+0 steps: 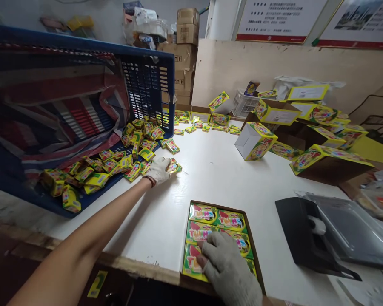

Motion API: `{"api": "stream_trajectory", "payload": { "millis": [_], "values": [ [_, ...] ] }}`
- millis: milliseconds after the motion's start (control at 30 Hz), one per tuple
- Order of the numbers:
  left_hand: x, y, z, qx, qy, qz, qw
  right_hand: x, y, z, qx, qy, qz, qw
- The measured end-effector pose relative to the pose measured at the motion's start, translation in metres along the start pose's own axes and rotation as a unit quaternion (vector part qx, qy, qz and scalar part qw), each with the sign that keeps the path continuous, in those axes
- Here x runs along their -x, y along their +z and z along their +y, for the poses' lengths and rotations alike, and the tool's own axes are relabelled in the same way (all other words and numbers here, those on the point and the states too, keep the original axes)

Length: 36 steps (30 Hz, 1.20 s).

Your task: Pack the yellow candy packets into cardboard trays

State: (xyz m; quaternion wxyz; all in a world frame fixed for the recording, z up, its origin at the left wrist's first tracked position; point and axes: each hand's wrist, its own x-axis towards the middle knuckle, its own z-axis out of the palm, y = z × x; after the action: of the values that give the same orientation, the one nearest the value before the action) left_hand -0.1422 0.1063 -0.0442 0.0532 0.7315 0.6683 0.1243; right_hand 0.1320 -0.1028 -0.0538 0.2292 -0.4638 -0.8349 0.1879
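My left hand (159, 171), in a white glove, is stretched out to the mouth of the tipped blue crate. Its fingers are closed on a small yellow-green candy box (175, 166). Close to the table's front edge, an open display carton (255, 263) holds two columns of small TWINS boxes (202, 213), lying face up. My right hand (228, 263), also gloved, rests over the lower boxes with its fingers apart, touching their tops and hiding part of them. A loose pile of the same small boxes (95, 179) spills from the crate beside my left hand.
The blue crate (170, 80), lined with striped cloth, lies on its side at left. Display cartons (257, 142) stack up at the right rear. More small boxes (198, 124) line the table's back. A black holder (301, 233) sits at right; one box (97, 284) lies below the table edge.
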Motion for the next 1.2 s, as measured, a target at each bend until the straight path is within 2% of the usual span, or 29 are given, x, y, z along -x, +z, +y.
{"api": "stream_trajectory", "payload": {
  "millis": [33, 100, 167, 233, 267, 300, 333, 400, 433, 500, 600, 700, 800, 867, 933, 1000, 1033, 1100, 1167, 1200],
  "values": [
    [0.012, -0.001, 0.009, 0.01, 0.012, 0.015, 1.0, -0.003, -0.002, 0.004, -0.026, -0.001, 0.02, 0.999],
    [0.042, -0.003, 0.033, 0.053, 0.082, 0.053, 0.994, -0.014, -0.008, 0.014, -0.108, 0.032, 0.088, 0.99],
    [0.076, -0.004, 0.061, 0.135, 0.23, 0.096, 0.959, -0.03, -0.015, 0.021, -0.195, 0.088, 0.148, 0.966],
    [0.101, -0.003, 0.082, 0.195, 0.345, 0.085, 0.914, -0.045, -0.02, 0.025, -0.243, 0.126, 0.134, 0.953],
    [0.106, -0.002, 0.088, 0.214, 0.361, 0.071, 0.905, -0.05, -0.022, 0.025, -0.247, 0.132, 0.106, 0.954],
    [0.106, -0.001, 0.089, 0.22, 0.339, 0.056, 0.913, -0.054, -0.022, 0.025, -0.239, 0.135, 0.072, 0.959],
    [0.1, 0.001, 0.085, 0.213, 0.283, 0.045, 0.934, -0.055, -0.022, 0.025, -0.228, 0.139, 0.046, 0.963],
    [0.075, 0.003, 0.066, 0.168, 0.121, 0.042, 0.977, -0.051, -0.016, 0.023, -0.205, 0.141, 0.033, 0.968],
    [0.058, 0.005, 0.054, 0.14, 0.048, 0.043, 0.988, -0.048, -0.013, 0.022, -0.192, 0.135, 0.043, 0.971],
    [0.025, 0.007, 0.028, 0.102, -0.045, 0.044, 0.993, -0.04, -0.005, 0.021, -0.158, 0.107, 0.071, 0.979],
    [-0.009, 0.007, 0.0, 0.076, -0.107, 0.041, 0.99, -0.033, 0.001, 0.021, -0.084, 0.061, 0.087, 0.991],
    [-0.018, 0.005, -0.003, 0.071, -0.119, 0.038, 0.99, -0.035, -0.004, 0.022, -0.04, 0.048, 0.069, 0.996],
    [0.001, 0.008, 0.022, 0.079, -0.09, 0.063, 0.991, -0.045, -0.011, 0.022, -0.104, 0.089, 0.087, 0.987],
    [0.028, 0.013, 0.049, 0.101, -0.017, 0.123, 0.987, -0.058, -0.015, 0.02, -0.201, 0.145, 0.139, 0.959],
    [0.061, 0.018, 0.078, 0.145, 0.105, 0.205, 0.962, -0.074, -0.021, 0.018, -0.291, 0.176, 0.17, 0.925],
    [0.091, 0.021, 0.098, 0.193, 0.203, 0.249, 0.927, -0.089, -0.031, 0.018, -0.328, 0.17, 0.149, 0.917],
    [0.102, 0.022, 0.101, 0.205, 0.222, 0.252, 0.919, -0.095, -0.036, 0.019, -0.321, 0.163, 0.126, 0.924],
    [0.11, 0.022, 0.091, 0.193, 0.206, 0.251, 0.926, -0.102, -0.046, 0.024, -0.275, 0.156, 0.074, 0.946],
    [0.102, 0.017, 0.061, 0.136, 0.136, 0.248, 0.949, -0.103, -0.049, 0.032, -0.217, 0.154, 0.024, 0.964],
    [0.094, 0.014, 0.04, 0.098, 0.08, 0.237, 0.963, -0.103, -0.047, 0.036, -0.189, 0.145, 0.007, 0.971]
  ]
}}
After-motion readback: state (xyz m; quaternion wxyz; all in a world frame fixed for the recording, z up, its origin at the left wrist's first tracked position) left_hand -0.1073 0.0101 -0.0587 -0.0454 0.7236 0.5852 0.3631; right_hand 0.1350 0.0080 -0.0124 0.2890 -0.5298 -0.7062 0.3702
